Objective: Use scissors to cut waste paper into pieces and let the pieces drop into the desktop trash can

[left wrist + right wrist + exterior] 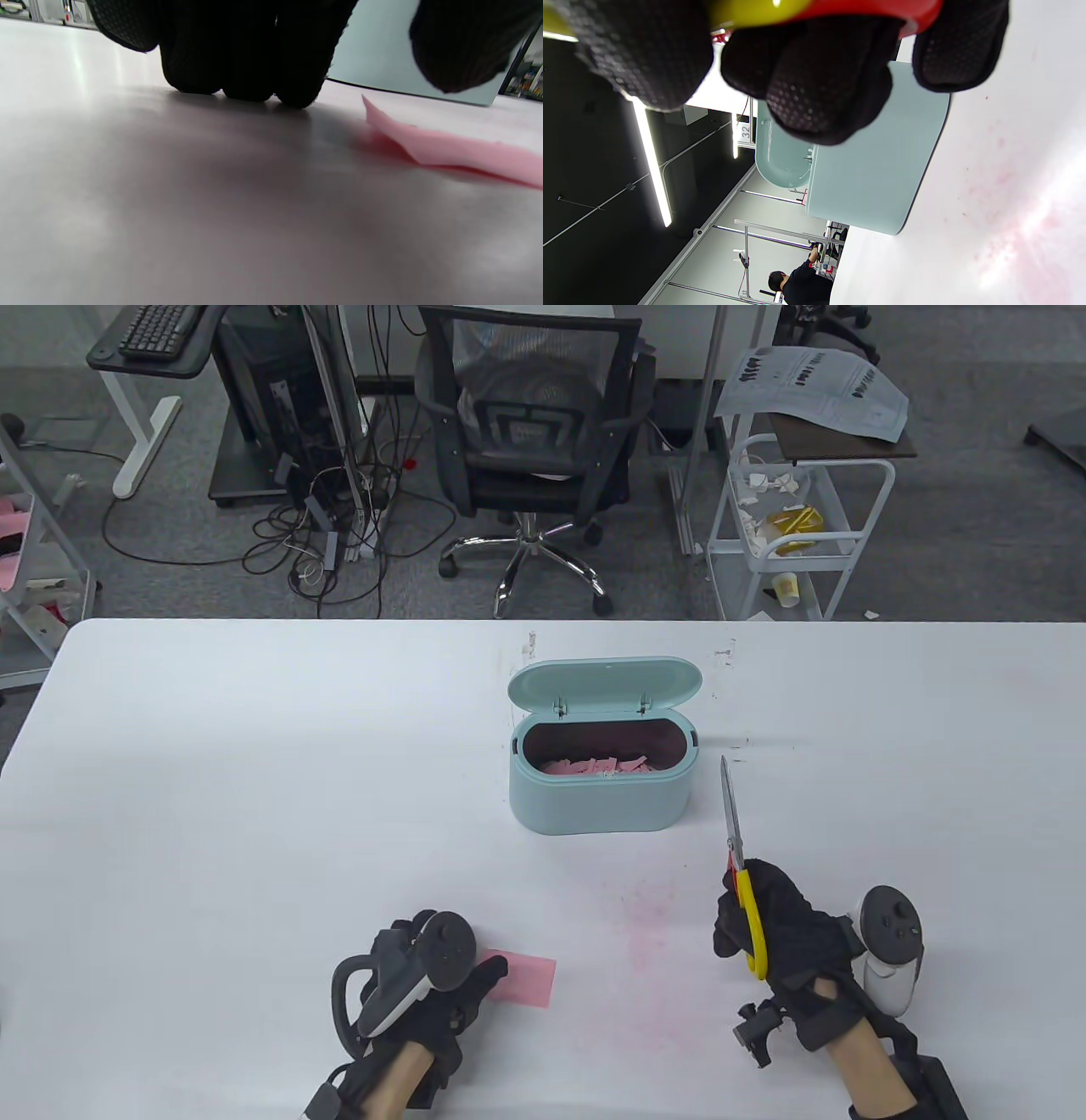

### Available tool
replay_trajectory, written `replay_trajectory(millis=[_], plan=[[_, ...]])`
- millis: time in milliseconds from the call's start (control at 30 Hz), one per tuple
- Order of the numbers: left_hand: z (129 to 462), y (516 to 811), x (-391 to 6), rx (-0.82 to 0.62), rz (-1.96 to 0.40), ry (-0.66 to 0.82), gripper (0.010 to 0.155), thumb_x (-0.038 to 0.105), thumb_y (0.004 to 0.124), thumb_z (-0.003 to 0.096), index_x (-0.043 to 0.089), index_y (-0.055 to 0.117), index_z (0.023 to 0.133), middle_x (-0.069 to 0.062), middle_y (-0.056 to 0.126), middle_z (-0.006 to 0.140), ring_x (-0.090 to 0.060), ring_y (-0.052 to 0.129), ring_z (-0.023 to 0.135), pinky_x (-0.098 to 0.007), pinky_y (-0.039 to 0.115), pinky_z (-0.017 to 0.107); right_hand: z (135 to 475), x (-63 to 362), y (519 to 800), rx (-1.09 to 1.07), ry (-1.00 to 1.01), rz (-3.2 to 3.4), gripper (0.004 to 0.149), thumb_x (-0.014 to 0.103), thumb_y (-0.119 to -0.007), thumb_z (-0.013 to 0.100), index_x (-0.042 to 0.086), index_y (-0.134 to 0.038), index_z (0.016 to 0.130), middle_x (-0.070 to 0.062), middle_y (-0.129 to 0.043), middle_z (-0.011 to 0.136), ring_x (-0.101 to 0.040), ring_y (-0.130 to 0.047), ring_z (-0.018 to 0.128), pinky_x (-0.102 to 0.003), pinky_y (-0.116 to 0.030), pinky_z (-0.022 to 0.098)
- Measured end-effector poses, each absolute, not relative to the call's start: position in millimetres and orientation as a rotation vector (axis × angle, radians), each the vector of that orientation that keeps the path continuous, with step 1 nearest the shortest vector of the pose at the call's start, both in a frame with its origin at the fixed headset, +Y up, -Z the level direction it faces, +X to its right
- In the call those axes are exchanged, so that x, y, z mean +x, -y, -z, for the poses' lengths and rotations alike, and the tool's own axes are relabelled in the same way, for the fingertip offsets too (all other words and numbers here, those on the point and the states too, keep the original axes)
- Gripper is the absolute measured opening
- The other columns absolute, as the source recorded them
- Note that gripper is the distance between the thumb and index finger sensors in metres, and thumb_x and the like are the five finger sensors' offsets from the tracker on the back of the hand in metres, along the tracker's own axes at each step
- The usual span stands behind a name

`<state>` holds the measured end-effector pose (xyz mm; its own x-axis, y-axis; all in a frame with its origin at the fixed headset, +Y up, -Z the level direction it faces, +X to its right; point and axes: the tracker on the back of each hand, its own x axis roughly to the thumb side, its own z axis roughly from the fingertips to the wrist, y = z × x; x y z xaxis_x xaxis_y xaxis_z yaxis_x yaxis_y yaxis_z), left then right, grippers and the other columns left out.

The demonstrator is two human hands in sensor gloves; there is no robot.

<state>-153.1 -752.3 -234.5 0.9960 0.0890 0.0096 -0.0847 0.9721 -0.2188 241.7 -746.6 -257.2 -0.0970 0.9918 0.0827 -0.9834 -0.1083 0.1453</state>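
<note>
A small strip of pink paper (528, 977) lies flat near the front edge of the surface, left of the middle, with the left hand (433, 984) resting over its left end. In the left wrist view the gloved fingertips (237, 84) press straight down on the bare surface just beside the paper, and the strip's near corner curls up a little; the thumb hangs above it, so the fingers are not yet clamped on anything. The right hand (776, 937) holds the scissors (736, 857) upright-ish, fingers curled through the yellow and red handles, blades together and pointing toward the far edge. The mint trash can (598, 802) stands near the middle of the surface with its lid tipped back, and pink pieces (598, 768) already lie inside. The paper looks thin, very light and floppy, likely to slide rather than lift if pushed flat. The raised corner or the long free edge seems the best place to pinch it, between thumb and forefinger. Held at one end it will probably droop, so the strip should be held over the can's opening before the blades close on it.
</note>
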Motion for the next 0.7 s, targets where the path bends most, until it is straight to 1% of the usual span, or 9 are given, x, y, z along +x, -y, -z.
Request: replay_trajectory(millis=[67,133,200,233,367,433,533,567,700], plan=[[234,754,-148,-0.216,-0.044,0.003,0.070,0.063,0.088,0.0384,0.023,0.077,0.095,-0.012,0.082,0.095,-0.039,0.082,0.085,-0.062,0.060,0.071,257,242,747,0.178,-0.061,-1.662,0.072,0.050,-0.086,0.033,0.021,-0.055,0.091,0.008,-0.087,0.065,-0.014,-0.103,0.035,-0.056,-0.078,0.053],[234,753,-146,-0.211,-0.072,-0.010,0.058,0.056,0.091,0.0390,0.024,0.084,0.088,-0.011,0.087,0.089,-0.037,0.084,0.081,-0.062,0.061,0.070,257,242,746,0.177,-0.062,-1.657,0.072,0.050,-0.085,0.033,0.021,-0.055,0.091,0.008,-0.087,0.065,-0.014,-0.103,0.035,-0.056,-0.078,0.053],[235,755,-147,-0.238,-0.169,-0.064,0.045,0.045,0.093,0.0411,0.026,0.088,0.081,-0.010,0.087,0.086,-0.037,0.082,0.080,-0.065,0.054,0.072,257,242,746,0.170,-0.061,-1.655,0.072,0.051,-0.085,0.033,0.020,-0.055,0.091,0.008,-0.087,0.065,-0.014,-0.103,0.035,-0.056,-0.078,0.053],[235,755,-150,-0.224,-0.196,-0.100,0.039,0.042,0.093,0.0414,0.028,0.090,0.077,-0.009,0.088,0.085,-0.036,0.082,0.079,-0.065,0.052,0.073,257,242,747,0.166,-0.064,-1.654,0.072,0.050,-0.085,0.033,0.020,-0.055,0.091,0.008,-0.087,0.065,-0.014,-0.103,0.035,-0.056,-0.078,0.053],[233,755,-165,-0.192,-0.361,-0.103,0.037,0.041,0.091,0.0422,0.029,0.090,0.077,-0.008,0.091,0.085,-0.034,0.083,0.078,-0.063,0.055,0.074,256,243,747,0.160,-0.070,-1.658,0.071,0.050,-0.085,0.033,0.020,-0.055,0.091,0.008,-0.087,0.065,-0.014,-0.103,0.035,-0.056,-0.078,0.053],[233,752,-172,-0.144,-0.446,-0.061,0.037,0.039,0.089,0.0422,0.029,0.089,0.077,-0.006,0.100,0.078,-0.030,0.095,0.068,-0.057,0.067,0.070,257,243,747,0.157,-0.073,-1.661,0.071,0.050,-0.085,0.033,0.020,-0.055,0.091,0.008,-0.087,0.065,-0.014,-0.103,0.035,-0.056,-0.078,0.053],[235,747,-178,-0.068,-0.603,-0.022,0.038,0.039,0.088,0.0413,0.028,0.088,0.077,-0.001,0.110,0.062,-0.019,0.112,0.047,-0.047,0.088,0.056,258,242,749,0.149,-0.082,-1.661,0.071,0.050,-0.085,0.033,0.020,-0.056,0.090,0.008,-0.087,0.065,-0.014,-0.103,0.035,-0.056,-0.078,0.053],[237,744,-177,-0.038,-0.662,0.020,0.038,0.038,0.089,0.0411,0.026,0.088,0.077,-0.001,0.111,0.059,-0.017,0.113,0.042,-0.045,0.090,0.053,258,242,750,0.145,-0.083,-1.661,0.071,0.051,-0.085,0.033,0.020,-0.056,0.090,0.008,-0.087,0.065,-0.014,-0.103,0.035,-0.056,-0.078,0.052],[244,723,-169,0.109,-0.789,0.091,0.038,0.037,0.090,0.0410,0.025,0.089,0.077,-0.002,0.110,0.056,-0.018,0.112,0.040,-0.047,0.089,0.053,259,242,752,0.129,-0.086,-1.660,0.071,0.051,-0.085,0.033,0.020,-0.057,0.090,0.008,-0.088,0.064,-0.014,-0.103,0.034,-0.056,-0.078,0.052]])
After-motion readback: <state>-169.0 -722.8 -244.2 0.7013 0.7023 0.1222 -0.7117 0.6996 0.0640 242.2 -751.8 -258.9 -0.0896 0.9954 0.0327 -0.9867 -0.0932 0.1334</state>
